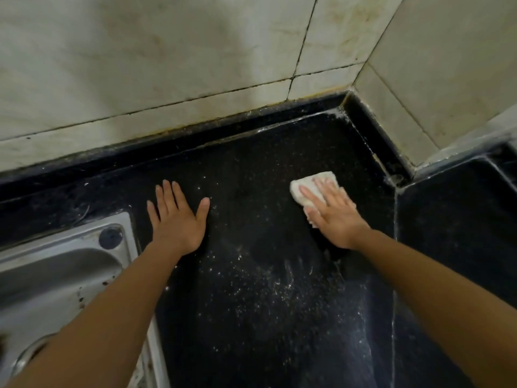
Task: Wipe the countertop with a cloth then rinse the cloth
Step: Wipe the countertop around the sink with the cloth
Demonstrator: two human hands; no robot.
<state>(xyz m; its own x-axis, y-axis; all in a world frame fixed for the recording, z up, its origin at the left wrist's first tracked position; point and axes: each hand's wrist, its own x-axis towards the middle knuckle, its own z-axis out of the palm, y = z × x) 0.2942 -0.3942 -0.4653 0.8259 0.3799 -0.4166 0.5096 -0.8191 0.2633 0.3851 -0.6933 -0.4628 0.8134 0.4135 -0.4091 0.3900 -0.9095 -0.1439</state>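
A black speckled countertop fills the middle of the view, dusted with white specks and smears near its front. A folded white cloth lies on it toward the right. My right hand presses flat on the cloth with fingers spread, covering its near half. My left hand rests palm down on the bare counter, fingers apart, holding nothing, just right of the sink.
A stainless steel sink with a round tap hole sits at the lower left. Stained pale wall tiles rise behind the counter and meet in a corner at the upper right. A second black slab adjoins on the right.
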